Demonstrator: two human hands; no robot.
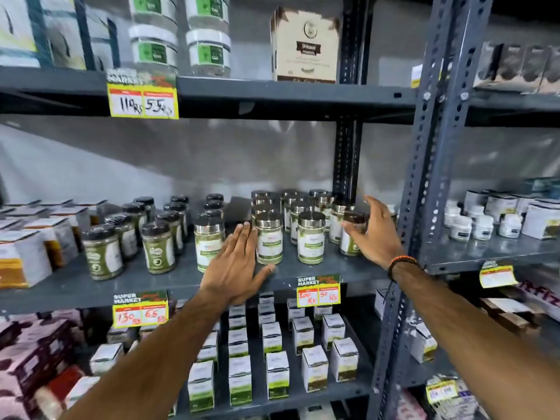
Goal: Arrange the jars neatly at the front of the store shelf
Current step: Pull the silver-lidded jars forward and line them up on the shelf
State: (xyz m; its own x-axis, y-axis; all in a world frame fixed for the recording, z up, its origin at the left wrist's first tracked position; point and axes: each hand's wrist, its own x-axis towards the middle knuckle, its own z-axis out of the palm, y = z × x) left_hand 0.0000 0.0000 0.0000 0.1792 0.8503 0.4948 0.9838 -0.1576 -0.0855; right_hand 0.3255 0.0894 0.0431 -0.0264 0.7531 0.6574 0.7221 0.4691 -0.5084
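Observation:
Silver-lidded jars of green powder stand in rows on the middle shelf (169,286). One jar (208,245) is at the front left, another (269,241) beside it, a third (311,239) further right. My left hand (239,265) lies flat with fingers spread on the shelf, between the first two front jars and touching neither firmly. My right hand (375,231) curls around a dark-lidded jar (351,234) at the right end of the front row, thumb on its near side. More silver-lidded jars (298,213) stand behind.
Black-lidded green jars (159,247) fill the shelf's left half, with white-and-orange boxes (21,256) beyond. A perforated steel upright (424,177) stands just right of my right hand. Price tags (318,291) hang on the shelf edge. Small boxes (277,374) sit on the shelf below.

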